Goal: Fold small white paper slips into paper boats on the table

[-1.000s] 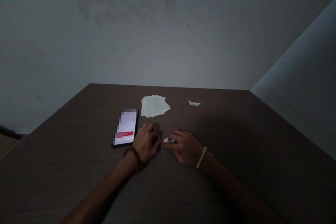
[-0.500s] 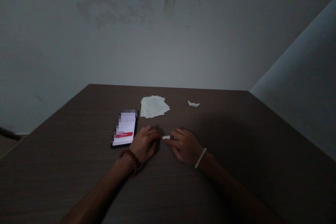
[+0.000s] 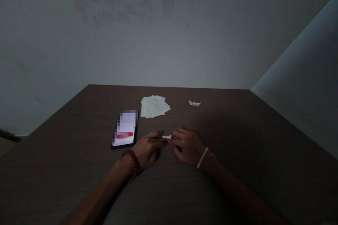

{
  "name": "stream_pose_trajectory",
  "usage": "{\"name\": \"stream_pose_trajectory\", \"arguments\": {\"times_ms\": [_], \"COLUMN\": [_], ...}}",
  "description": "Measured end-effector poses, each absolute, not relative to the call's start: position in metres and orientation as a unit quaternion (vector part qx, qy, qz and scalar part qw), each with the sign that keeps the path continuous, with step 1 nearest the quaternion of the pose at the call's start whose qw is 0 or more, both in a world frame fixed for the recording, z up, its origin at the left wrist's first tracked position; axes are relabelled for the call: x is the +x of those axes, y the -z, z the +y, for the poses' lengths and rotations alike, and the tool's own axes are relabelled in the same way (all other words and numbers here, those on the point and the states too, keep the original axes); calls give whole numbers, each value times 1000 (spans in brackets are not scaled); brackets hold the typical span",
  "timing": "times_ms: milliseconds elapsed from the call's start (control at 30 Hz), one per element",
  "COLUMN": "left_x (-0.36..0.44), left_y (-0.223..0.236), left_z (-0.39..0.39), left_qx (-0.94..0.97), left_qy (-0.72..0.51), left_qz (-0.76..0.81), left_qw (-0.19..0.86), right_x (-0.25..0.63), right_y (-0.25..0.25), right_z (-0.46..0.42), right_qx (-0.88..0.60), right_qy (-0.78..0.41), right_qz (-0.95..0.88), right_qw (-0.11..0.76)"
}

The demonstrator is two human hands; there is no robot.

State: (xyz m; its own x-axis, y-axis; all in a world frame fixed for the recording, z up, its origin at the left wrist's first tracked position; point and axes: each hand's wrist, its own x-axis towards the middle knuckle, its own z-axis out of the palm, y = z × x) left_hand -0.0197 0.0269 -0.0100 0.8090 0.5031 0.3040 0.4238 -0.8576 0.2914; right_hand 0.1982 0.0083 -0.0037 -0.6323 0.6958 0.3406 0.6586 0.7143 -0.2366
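My two hands meet at the middle of a dark wooden table (image 3: 237, 126). A small folded white paper (image 3: 167, 136) is pinched between them. My left hand (image 3: 148, 148), with a brown bead bracelet at the wrist, grips its left end with closed fingers. My right hand (image 3: 187, 145), with a white bead bracelet, holds its right end, fingers curled over it. Most of the paper is hidden under the fingers.
A phone (image 3: 125, 129) with a lit screen lies just left of my left hand. Behind it is a loose stack of white paper sheets (image 3: 154, 106). A small folded paper boat (image 3: 194, 103) sits farther right. Grey walls close the table's far and right sides.
My left hand has turned and closed its fingertips on the paper's left end. The paper has been lifted slightly off the table. The right hand barely moved.
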Motion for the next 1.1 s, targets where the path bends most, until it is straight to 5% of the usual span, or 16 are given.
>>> {"name": "stream_pose_trajectory", "arguments": {"times_ms": [1100], "left_x": [-14], "left_y": [-1], "left_z": [21], "left_qx": [936], "left_qy": [-148], "left_qz": [318], "left_qw": [18], "right_x": [197], "right_y": [-1], "right_z": [5], "right_qx": [-384], "right_qy": [-48], "right_qz": [-901], "right_qw": [197]}}
